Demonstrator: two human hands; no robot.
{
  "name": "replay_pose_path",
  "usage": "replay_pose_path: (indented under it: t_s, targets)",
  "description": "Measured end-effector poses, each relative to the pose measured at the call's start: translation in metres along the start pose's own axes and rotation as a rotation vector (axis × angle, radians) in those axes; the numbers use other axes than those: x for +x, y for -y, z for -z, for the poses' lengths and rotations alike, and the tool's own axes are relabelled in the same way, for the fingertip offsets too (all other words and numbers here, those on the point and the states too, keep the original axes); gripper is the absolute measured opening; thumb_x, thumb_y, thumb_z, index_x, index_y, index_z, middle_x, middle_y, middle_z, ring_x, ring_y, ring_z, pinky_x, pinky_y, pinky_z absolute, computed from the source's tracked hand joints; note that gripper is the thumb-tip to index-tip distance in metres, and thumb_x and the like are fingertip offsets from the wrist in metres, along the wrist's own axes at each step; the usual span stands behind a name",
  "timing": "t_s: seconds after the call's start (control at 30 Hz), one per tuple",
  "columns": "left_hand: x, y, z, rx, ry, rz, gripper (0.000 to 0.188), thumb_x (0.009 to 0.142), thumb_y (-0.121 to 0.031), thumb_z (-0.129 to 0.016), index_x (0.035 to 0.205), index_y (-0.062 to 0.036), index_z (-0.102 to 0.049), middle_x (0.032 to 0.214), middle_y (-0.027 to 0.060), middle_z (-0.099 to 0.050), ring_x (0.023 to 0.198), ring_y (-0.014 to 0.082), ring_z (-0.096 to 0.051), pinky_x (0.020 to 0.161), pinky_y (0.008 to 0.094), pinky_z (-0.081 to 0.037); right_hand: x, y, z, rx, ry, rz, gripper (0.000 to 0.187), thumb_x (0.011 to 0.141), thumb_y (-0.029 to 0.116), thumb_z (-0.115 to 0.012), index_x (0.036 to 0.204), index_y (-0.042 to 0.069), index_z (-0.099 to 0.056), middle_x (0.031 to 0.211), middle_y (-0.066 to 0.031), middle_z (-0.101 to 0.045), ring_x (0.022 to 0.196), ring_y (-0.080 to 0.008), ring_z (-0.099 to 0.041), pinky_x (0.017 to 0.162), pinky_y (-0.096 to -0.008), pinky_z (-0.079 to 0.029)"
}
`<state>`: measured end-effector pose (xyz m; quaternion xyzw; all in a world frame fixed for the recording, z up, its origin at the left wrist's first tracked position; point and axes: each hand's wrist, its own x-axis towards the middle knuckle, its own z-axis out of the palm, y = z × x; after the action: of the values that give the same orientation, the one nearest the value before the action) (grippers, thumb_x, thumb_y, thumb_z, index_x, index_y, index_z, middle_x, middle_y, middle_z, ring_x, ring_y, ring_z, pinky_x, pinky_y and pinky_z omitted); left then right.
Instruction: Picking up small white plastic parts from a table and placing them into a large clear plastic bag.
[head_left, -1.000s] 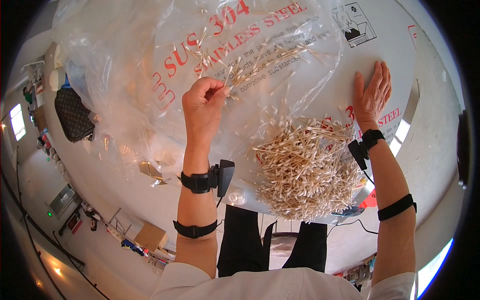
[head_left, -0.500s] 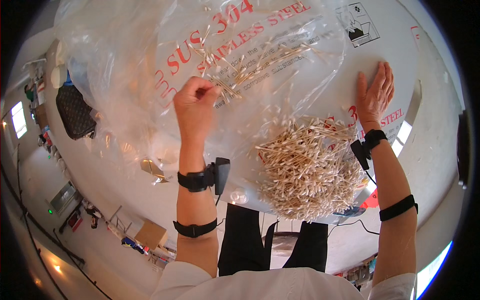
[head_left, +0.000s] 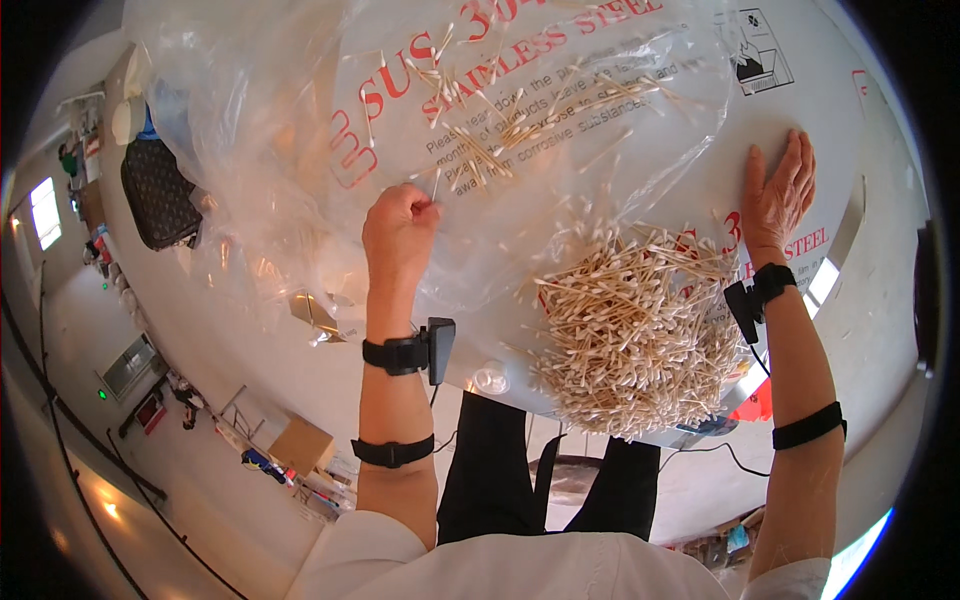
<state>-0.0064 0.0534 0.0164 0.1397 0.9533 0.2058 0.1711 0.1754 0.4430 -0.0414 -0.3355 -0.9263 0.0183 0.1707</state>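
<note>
left of the heap of cotton swabs (head_left: 640,345), our left hand (head_left: 400,238) seems to pinch a single swab (head_left: 436,182); loose swabs (head_left: 515,130) lie beyond the heap. our right hand (head_left: 778,205) rests unclenched on the tabletop (head_left: 825,115), beyond the heap's right side. we judge this one-by-one handling, calling next for a light grip.

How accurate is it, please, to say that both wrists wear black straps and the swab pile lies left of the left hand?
Not quite: in the head view, the cotton swab pile lies right of the left hand; both wrists wear black straps.
</note>
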Motion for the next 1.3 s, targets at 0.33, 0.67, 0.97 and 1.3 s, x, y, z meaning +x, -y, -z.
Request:
replay_pose_path:
  t_s: [0.33,0.67,0.97,1.3]
  targets:
    - [0.007,-0.016,0.020,-0.705,0.077,0.293,0.008,0.084,-0.003,-0.062,0.080,0.0034,-0.063,0.068,-0.0020,-0.057,0.060,0.0050,-0.046,0.056,0.0195,-0.038,-0.001,-0.005,-0.001,-0.024,-0.013,0.024,0.061,0.091,0.046,-0.048,0.138,0.007,-0.036,0.144,-0.0120,-0.035,0.136,-0.0280,-0.028,0.112,-0.0424,-0.018]
    - [0.001,-0.021,0.019,-0.819,0.088,0.297,0.009,0.088,-0.006,-0.060,0.087,0.0013,-0.065,0.073,0.0007,-0.059,0.062,0.0058,-0.049,0.054,0.0196,-0.038,0.000,-0.002,-0.001,-0.007,-0.028,0.031,0.061,0.092,0.045,-0.048,0.138,0.007,-0.036,0.144,-0.0118,-0.036,0.135,-0.0275,-0.029,0.111,-0.0417,-0.019]
    - [-0.002,-0.019,0.019,-0.883,0.089,0.253,0.008,0.088,-0.003,-0.058,0.084,0.0010,-0.063,0.078,0.0024,-0.061,0.062,0.0061,-0.050,0.053,0.0192,-0.038,0.000,-0.003,-0.001,0.005,-0.041,0.038,0.062,0.092,0.048,-0.047,0.138,0.008,-0.036,0.144,-0.0117,-0.036,0.135,-0.0277,-0.029,0.111,-0.0417,-0.019]
    - [-0.025,-0.056,0.017,-0.805,0.300,0.233,0.009,0.088,-0.005,-0.057,0.081,-0.0017,-0.060,0.070,-0.0009,-0.058,0.064,0.0052,-0.051,0.058,0.0197,-0.040,0.000,-0.006,-0.003,-0.015,-0.020,0.012,0.062,0.091,0.047,-0.048,0.138,0.008,-0.036,0.143,-0.0116,-0.036,0.136,-0.0277,-0.029,0.112,-0.0420,-0.018]
